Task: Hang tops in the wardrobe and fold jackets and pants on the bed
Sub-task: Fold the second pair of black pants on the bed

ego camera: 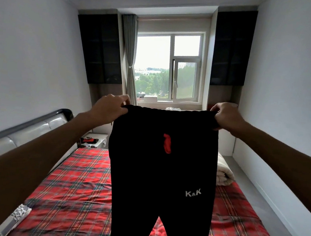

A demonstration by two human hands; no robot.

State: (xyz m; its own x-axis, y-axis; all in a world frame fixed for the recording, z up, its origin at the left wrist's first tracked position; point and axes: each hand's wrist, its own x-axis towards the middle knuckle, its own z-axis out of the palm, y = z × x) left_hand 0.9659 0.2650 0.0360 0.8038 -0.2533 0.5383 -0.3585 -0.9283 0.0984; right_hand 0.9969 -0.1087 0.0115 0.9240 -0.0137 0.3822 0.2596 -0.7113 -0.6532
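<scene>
Holding black pants (162, 168) up above the bed (71, 191).
Gripping its top corners firmly: left hand (112, 107) at 10 o'clock, right hand (225, 116) at 2 o'clock.

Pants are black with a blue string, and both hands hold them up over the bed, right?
No. The head view shows the string is red, not blue. The pants are black, and the left hand and right hand hold them up over the bed.

Black pants (162, 168) held up by waistband, left hand (112, 107) and right hand (225, 116) gripping its corners; legs hang below hands, above plaid bed (72, 182).
</scene>
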